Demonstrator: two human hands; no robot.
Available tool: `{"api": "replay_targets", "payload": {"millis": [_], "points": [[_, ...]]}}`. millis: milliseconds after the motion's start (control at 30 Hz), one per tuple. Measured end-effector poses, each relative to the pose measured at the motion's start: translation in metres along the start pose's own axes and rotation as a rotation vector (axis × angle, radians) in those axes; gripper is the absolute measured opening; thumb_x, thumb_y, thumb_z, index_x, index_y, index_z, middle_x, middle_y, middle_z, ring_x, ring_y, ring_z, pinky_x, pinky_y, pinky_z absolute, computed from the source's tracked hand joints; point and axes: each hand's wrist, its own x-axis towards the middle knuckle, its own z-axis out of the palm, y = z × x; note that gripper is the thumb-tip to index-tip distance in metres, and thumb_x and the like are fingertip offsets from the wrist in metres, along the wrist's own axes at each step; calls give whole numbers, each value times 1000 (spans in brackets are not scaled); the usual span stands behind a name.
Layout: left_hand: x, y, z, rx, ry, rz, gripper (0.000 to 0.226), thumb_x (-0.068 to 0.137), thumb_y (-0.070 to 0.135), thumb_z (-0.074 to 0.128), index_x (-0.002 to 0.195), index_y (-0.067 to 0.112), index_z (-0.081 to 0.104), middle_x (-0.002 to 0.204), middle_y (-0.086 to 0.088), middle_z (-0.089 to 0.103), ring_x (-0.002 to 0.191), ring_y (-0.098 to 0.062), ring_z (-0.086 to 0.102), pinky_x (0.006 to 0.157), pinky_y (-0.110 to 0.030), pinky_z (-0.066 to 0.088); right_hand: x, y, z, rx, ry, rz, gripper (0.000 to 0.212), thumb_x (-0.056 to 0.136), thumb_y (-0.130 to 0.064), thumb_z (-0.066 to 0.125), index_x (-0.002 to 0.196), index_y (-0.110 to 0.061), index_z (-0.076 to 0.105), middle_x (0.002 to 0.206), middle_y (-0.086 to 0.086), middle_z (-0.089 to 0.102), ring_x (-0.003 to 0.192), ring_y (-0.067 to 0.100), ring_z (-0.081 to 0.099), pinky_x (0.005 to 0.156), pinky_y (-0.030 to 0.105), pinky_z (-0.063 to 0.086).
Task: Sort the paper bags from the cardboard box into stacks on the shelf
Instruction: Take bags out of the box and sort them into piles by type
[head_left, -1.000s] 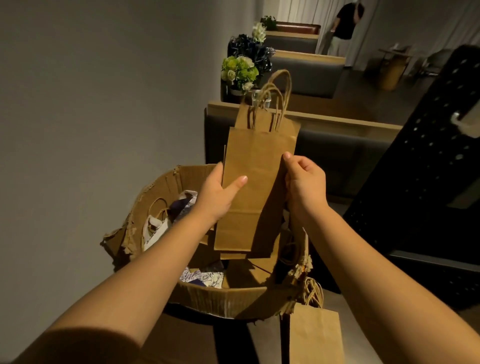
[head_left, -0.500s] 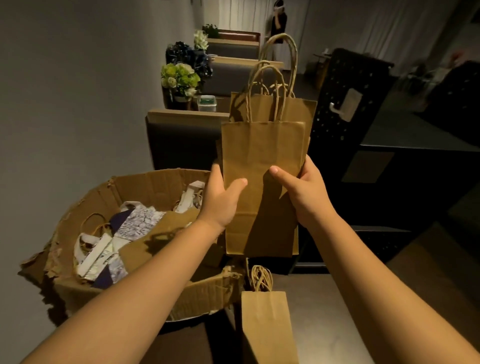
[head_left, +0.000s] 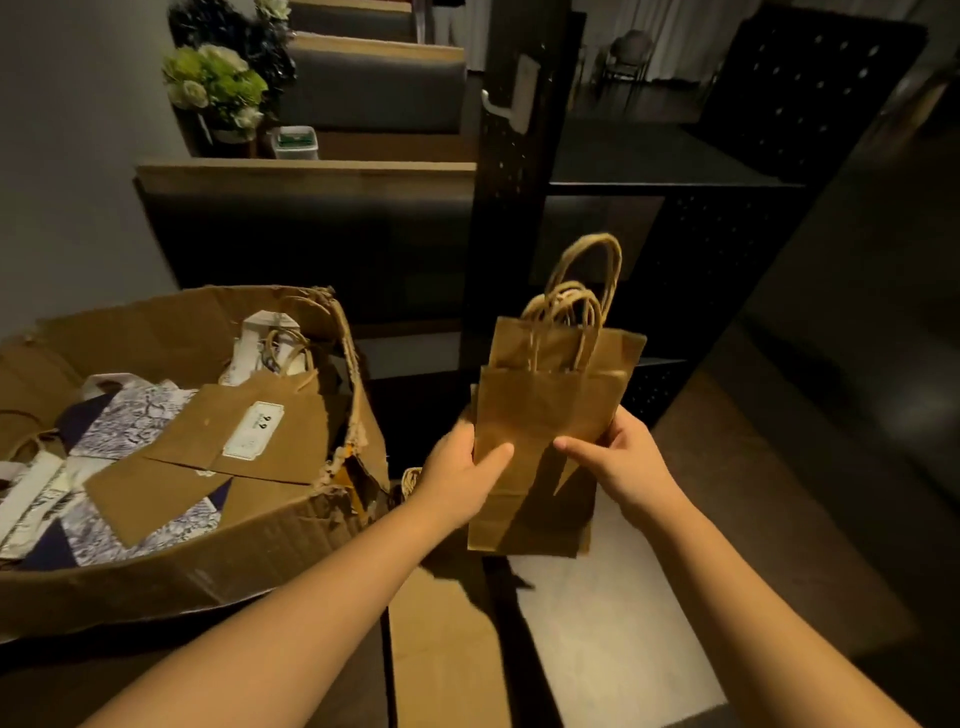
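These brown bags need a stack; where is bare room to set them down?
Bare patches: the pale surface right of the flat brown bag, below the held bags, and the black shelf top. The cardboard box is crowded.

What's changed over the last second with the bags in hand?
The bundle of brown paper bags has come away from above the cardboard box and down to its right, toward the black shelf. Nothing was let go: the left hand and right hand still grip it at mid-height, handles up.
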Motion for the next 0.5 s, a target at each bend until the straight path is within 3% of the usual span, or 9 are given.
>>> {"api": "replay_targets", "payload": {"millis": [133, 267, 500], "points": [[-2, -16, 37, 43, -32, -81, 35, 97, 21, 57, 131, 21, 53, 110, 10, 57, 111, -13, 56, 93, -22, 43, -6, 38, -20, -37, 55, 101, 36, 87, -2, 65, 112, -26, 55, 109, -5, 66, 104, 12, 63, 88, 29, 53], [2, -31, 68, 189, -3, -88, 31, 99, 30, 52, 128, 22, 54, 113, 3, 62, 109, -20, 59, 89, -27, 47, -9, 57, -27, -13, 110, 172, 38, 87, -7, 68, 107, -34, 51, 111, -10, 62, 101, 8, 60, 76, 20, 50], [1, -44, 83, 67, -113, -126, 52, 95, 21, 59, 133, 42, 31, 123, 8, 55, 120, -15, 50, 98, -32, 42, -14, 86, -34, 4, 130, 248, 46, 83, 3, 67, 108, -32, 49, 110, -8, 60, 104, 11, 57, 70, 17, 48]]}}
